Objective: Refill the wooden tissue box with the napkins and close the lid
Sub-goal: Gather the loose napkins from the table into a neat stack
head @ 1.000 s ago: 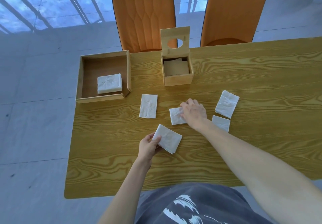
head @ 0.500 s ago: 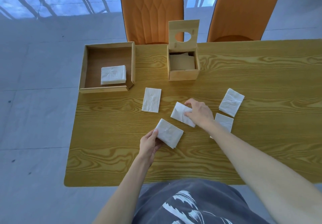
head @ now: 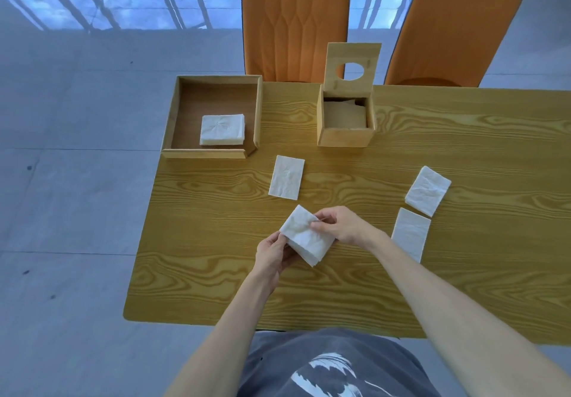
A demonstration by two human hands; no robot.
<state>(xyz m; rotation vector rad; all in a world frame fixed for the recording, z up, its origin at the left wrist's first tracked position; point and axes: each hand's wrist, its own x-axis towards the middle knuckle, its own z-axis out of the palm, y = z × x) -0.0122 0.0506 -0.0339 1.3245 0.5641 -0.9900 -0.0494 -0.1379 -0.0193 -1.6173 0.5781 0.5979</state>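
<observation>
The wooden tissue box (head: 344,136) stands at the table's far middle, its lid (head: 352,66) with an oval hole raised upright, napkins visible inside. Both hands hold a small stack of white folded napkins (head: 306,236) just above the table's middle. My left hand (head: 273,256) grips the stack's lower left edge. My right hand (head: 343,225) pinches its upper right side. Loose napkins lie on the table: one (head: 286,177) ahead of the hands, two to the right (head: 428,190) (head: 411,234).
An open wooden tray (head: 213,152) at the far left corner holds a napkin pile (head: 222,129). Two orange chairs (head: 295,19) stand behind the wooden table (head: 463,149). A grey tiled floor lies to the left.
My right hand lifted the napkin it touched and laid it onto the stack in my left hand. Both hands have come together on the stack.
</observation>
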